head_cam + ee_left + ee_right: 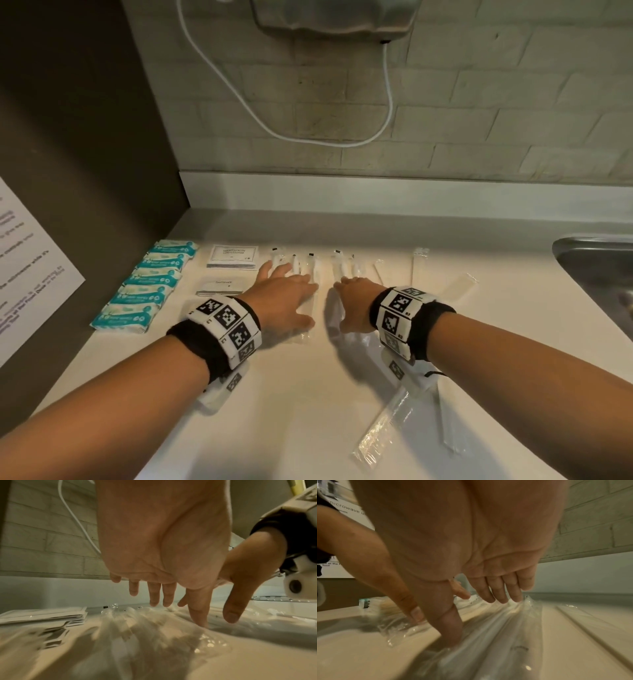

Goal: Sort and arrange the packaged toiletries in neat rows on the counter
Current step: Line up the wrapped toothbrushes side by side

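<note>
Both flat, straight-fingered, the left hand and right hand press clear plastic-wrapped toothbrush packets beneath them, seemingly squaring a row on the white counter

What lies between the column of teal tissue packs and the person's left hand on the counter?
Two stacks of flat white paper sachets lie between the teal tissue packs and the left hand, seen in the head view.

A pale brick-tiled wall fills the upper frame, with a white appliance mounted at top centre and its white cord looping below. At left stands a dark panel bearing a printed notice. The white bench spans the lower frame; a steel sink sits at right.
</note>
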`<state>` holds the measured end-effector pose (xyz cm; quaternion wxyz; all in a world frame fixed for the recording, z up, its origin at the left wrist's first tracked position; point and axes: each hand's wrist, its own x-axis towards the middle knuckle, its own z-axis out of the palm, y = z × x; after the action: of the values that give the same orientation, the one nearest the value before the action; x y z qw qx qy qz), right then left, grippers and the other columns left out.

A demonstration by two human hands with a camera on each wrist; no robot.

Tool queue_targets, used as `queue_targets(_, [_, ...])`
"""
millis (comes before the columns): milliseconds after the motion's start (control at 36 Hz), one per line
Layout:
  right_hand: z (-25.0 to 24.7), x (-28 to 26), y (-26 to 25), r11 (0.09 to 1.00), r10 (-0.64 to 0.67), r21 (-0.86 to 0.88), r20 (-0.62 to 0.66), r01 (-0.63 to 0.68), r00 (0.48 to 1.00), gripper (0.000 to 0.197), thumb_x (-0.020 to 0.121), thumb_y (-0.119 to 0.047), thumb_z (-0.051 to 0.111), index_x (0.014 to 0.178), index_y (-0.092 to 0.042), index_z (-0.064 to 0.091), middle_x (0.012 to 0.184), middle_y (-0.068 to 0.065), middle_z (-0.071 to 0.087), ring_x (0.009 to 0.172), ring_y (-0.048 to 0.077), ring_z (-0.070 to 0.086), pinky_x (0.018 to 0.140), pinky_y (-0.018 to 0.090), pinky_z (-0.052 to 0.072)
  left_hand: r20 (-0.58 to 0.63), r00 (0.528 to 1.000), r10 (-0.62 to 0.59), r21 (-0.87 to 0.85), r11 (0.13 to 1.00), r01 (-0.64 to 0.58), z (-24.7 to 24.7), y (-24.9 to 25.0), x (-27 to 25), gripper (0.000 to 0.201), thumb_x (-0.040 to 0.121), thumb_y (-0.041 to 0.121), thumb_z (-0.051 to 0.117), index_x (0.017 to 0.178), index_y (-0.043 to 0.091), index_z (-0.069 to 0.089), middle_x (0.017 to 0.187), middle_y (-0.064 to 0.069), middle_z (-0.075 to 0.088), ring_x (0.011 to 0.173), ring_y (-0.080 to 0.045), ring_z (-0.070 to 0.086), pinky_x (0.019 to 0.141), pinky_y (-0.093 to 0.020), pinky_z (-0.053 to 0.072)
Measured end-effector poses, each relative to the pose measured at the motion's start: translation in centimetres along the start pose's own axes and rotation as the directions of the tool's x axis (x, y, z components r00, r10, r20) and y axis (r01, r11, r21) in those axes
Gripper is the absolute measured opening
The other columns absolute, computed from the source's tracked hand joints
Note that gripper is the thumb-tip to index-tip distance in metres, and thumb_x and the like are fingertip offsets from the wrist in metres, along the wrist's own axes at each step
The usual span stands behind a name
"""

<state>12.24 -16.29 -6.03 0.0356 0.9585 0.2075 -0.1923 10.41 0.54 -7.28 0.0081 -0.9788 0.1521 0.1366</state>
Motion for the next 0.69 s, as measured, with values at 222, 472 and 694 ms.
queue_targets(222, [0.2,0.2,-0.3,0.999,0.006,0.038,0.006,-0.006,1.0,0.077,0.082,-0.031,0.071,0.145,-0.008,0.031,0.147,0.008,0.041,0.126,0.027,0.049,0.101,0.037,0.046,0.047,0.999,-0.005,0.077,0.997,0.001,0.0,1.2,-0.1,0.065,0.093,0.059,0.046,0.151,0.033,0.031,0.161,0.01,0.022,0.151,-0.026,-0.002,0.113,-0.057,-0.017])
queue_targets(472, [0.5,0.1,0.0,0.995,-0.017,0.098,0.0,0.017,1.0,0.075,0.086,-0.027,0.067,0.147,-0.009,0.028,0.15,0.007,0.037,0.127,0.028,0.049,0.103,0.039,0.046,0.084,0.996,-0.02,0.056,0.998,0.016,-0.4,1.4,-0.2,0.065,0.093,0.06,0.046,0.15,0.033,0.033,0.161,0.01,0.022,0.151,-0.024,-0.002,0.112,-0.056,-0.019])
queue_targets(694, [0.4,-0.4,0.9,0.986,-0.035,0.163,-0.024,0.039,0.999,0.067,0.088,-0.028,0.064,0.144,-0.009,0.033,0.149,0.008,0.038,0.13,0.027,0.046,0.105,0.04,0.043,0.019,0.999,-0.044,-0.052,0.998,0.045,-0.7,1.5,0.1,0.067,0.086,0.062,0.054,0.146,0.036,0.039,0.153,0.009,0.038,0.15,-0.021,0.007,0.112,-0.056,-0.019])
